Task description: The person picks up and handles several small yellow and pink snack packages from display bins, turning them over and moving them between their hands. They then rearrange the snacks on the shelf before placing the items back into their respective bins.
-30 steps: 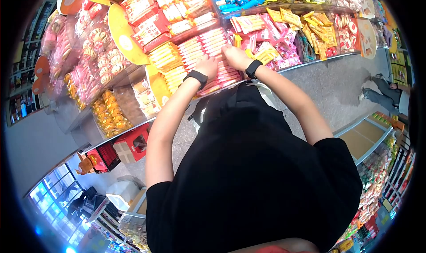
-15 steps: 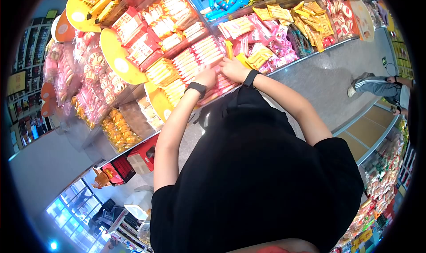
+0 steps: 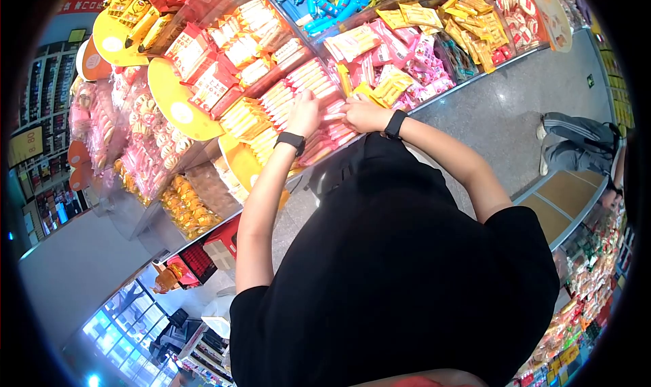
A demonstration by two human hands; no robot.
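Note:
Pink-and-white wrapped snack packets [image 3: 310,78] lie in tight rows in a display bin in front of me. My left hand [image 3: 304,117], with a black band at the wrist, is over the left part of these rows, fingers bunched and pointing down; what is under the fingertips is hidden. My right hand [image 3: 367,114], also with a dark wristband, has its fingers closed at the end of a pink packet [image 3: 332,111] lying between the two hands. Yellow wrapped packets [image 3: 244,119] stand in rows left of my left hand.
Beyond my right hand is a heap of loose pink packets [image 3: 430,68] and yellow packets [image 3: 392,87]. Blue wrapped sweets [image 3: 339,7] fill a bin farther back. Yellow rounded signs [image 3: 178,105] line the left side. A person in grey trousers [image 3: 576,143] is at the right.
My left hand has moved slightly left, away from my right hand, widening the gap between them. The right hand stays by the pink packets. The view has shifted slightly.

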